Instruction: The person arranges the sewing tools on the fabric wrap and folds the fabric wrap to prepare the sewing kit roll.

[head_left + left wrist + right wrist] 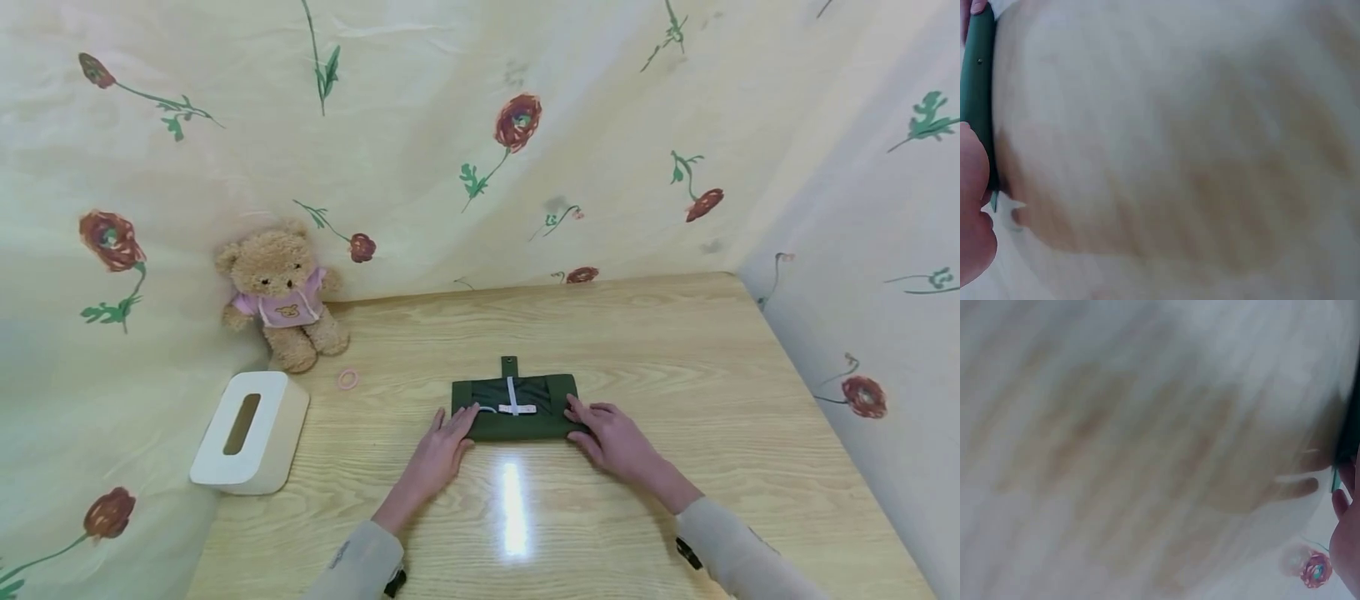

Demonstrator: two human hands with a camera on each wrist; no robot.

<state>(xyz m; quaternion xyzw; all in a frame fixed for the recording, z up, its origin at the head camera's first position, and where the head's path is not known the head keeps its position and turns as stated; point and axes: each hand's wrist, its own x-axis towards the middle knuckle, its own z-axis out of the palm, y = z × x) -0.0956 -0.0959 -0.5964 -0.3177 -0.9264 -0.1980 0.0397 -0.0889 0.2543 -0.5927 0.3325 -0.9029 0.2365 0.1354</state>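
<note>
A dark green fabric case (pixel 517 427), folded into a flat oblong, lies on the table. A short tab (pixel 509 367) with a snap stud sticks out from its far edge. A pale strap (pixel 512 392) and a white printed label (pixel 517 409) show on its upper face. My left hand (pixel 438 454) rests with straight fingers over the case's left end, thumb by the near edge. With bent fingers and thumb, my right hand (pixel 618 442) grips its near right corner. In both wrist views only an edge of the case shows beside the hand.
A teddy bear (pixel 288 312) in a pink top sits at the back left against the flowered cloth wall (pixel 420 167). Near it lies a pink ring (pixel 347 380). A white tissue box (pixel 281 442) stands at the table's left edge. The wooden table (pixel 675 358) reflects a bright light streak.
</note>
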